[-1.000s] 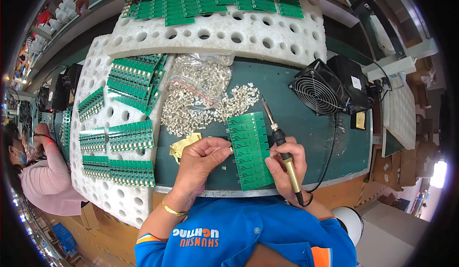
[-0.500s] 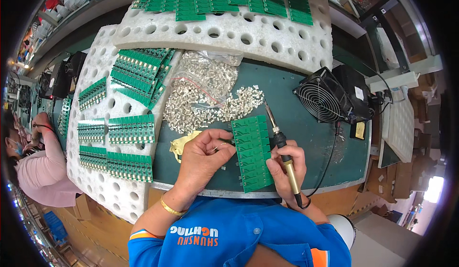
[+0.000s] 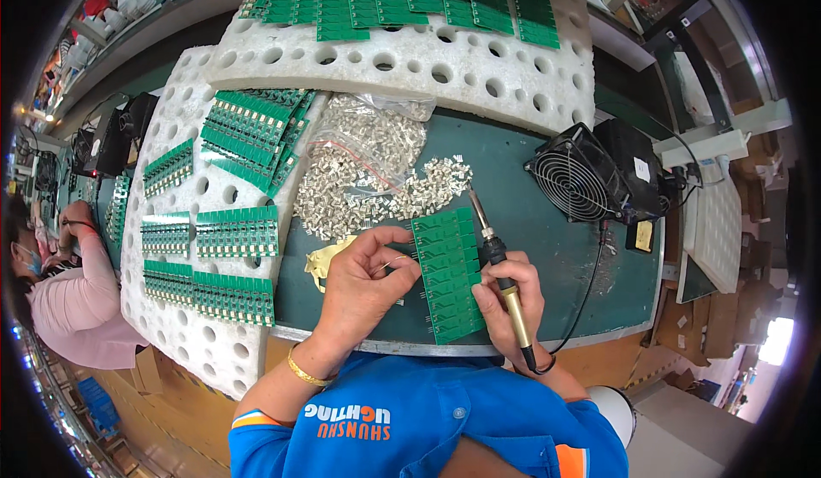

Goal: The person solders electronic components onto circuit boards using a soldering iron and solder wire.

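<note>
My right hand (image 3: 515, 294) is closed around a soldering iron (image 3: 513, 307) with a black and gold handle. Its bare metal tip points up and away, above the far right corner of a green circuit board (image 3: 446, 277). The board stands lengthwise in front of me, with small pins jutting from its left edge. My right thumb is at the board's right edge. At its left edge, my left hand (image 3: 368, 277) is pinched closed. A thin yellowish curve shows among those fingers; whether it is wire or a ring I cannot make out.
Loose small metal-and-white connectors (image 3: 436, 179) spill from a clear bag (image 3: 368, 140) beyond the board. White foam slabs (image 3: 402, 69) carry several green boards (image 3: 235, 232). A black fan (image 3: 575, 174) stands at right, the iron's cord (image 3: 590, 286) near it. A co-worker (image 3: 81, 298) sits at left.
My right hand and the soldering iron have shifted slightly left, and the tip has come a little nearer to the board's far edge. My left hand has hardly moved.
</note>
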A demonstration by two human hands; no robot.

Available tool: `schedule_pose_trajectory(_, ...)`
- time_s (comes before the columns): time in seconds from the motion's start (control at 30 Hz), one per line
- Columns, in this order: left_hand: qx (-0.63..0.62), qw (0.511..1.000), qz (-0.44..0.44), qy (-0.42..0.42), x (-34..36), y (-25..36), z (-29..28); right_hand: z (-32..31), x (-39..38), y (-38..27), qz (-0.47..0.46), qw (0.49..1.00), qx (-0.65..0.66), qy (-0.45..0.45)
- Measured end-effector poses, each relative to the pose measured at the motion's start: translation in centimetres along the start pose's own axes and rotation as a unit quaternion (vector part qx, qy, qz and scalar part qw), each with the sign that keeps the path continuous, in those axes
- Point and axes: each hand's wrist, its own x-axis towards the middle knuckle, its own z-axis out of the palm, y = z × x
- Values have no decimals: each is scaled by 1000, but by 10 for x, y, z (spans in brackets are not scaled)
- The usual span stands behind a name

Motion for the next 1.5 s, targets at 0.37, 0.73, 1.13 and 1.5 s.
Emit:
schedule_pose_trajectory(0.37, -87, 996, 10, -11, -1, -7, 3, 0, 8, -7, -48, 997, -56, -26)
schedule_pose_trajectory(0.73, -7, 1000, 0, 11, 0, -32, 9, 0, -10, 9, -56, 993, -103, -9)
schedule_pose_trajectory(1.13, 54, 998, -21, 1, -3, -36, 16, -11, -19, 11, -110, 980, -167, -2)
schedule_pose_trajectory(1.5, 36, 999, 13, 30, -2, -46, 22, 16, 12, 8, -153, 977, -140, -42)
